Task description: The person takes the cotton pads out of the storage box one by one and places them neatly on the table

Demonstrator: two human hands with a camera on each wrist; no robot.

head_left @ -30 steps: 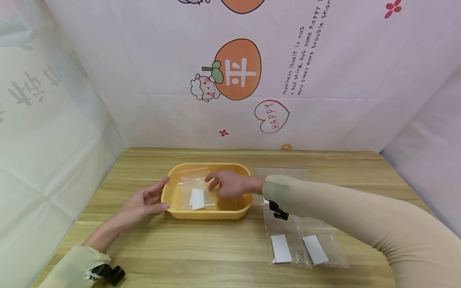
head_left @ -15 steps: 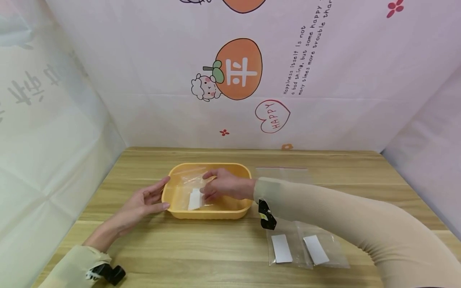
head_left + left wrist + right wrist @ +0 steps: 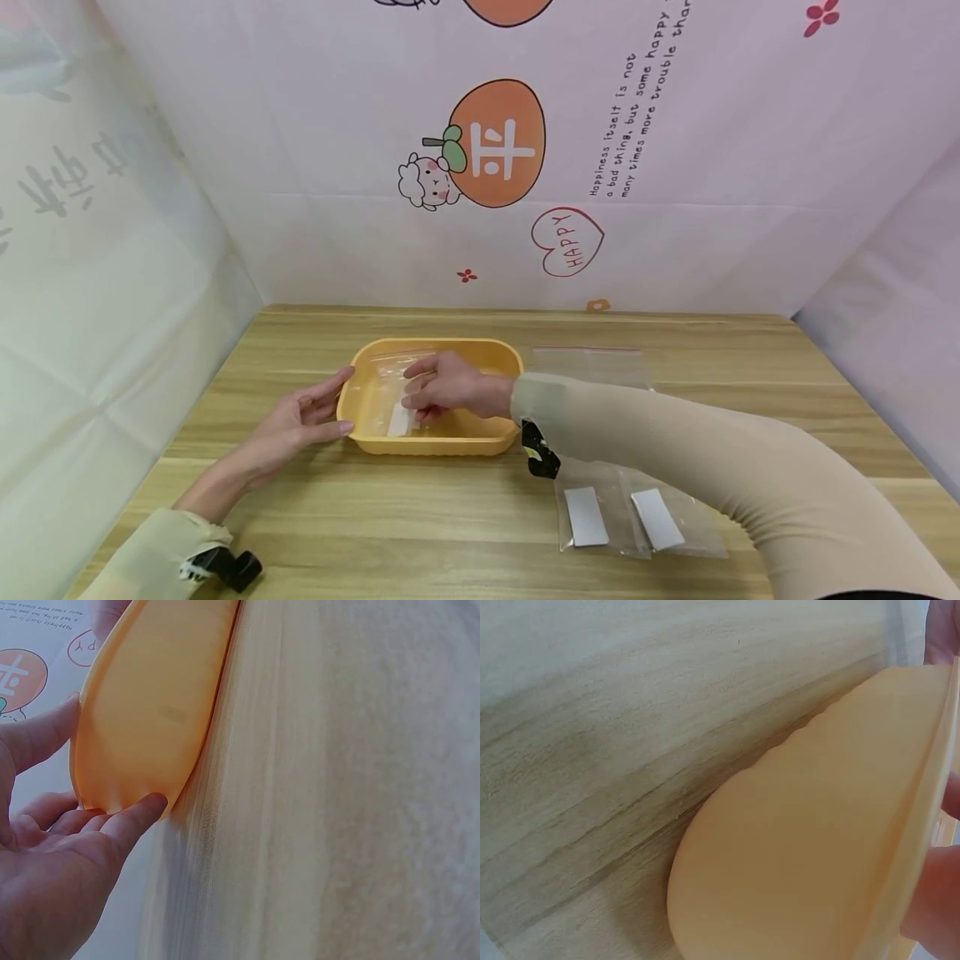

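Carefully now: my right hand (image 3: 450,385) is down in a tub (image 3: 435,447), over a loose bag (image 3: 385,408)

The yellow tub sits at mid-frame on a wooden table (image 3: 420,517). In its left half lies the clear bag with white card (image 3: 399,421) inside. My right fingers bend over the card; whether they pinch anything I cannot tell, their tips being partly hidden. A hold on the edge alone could let the bag slide free. My left hand (image 3: 292,425), left of centre, has thumb and fingers spread against the tub's left end; too light a touch, and a tug might skid it. The black clip (image 3: 540,454) on my right wrist, near the tub's right end, might catch there. My sleeve (image 3: 637,425) crosses above other bags (image 3: 618,521), lower right; a dropped elbow could drag them askew.
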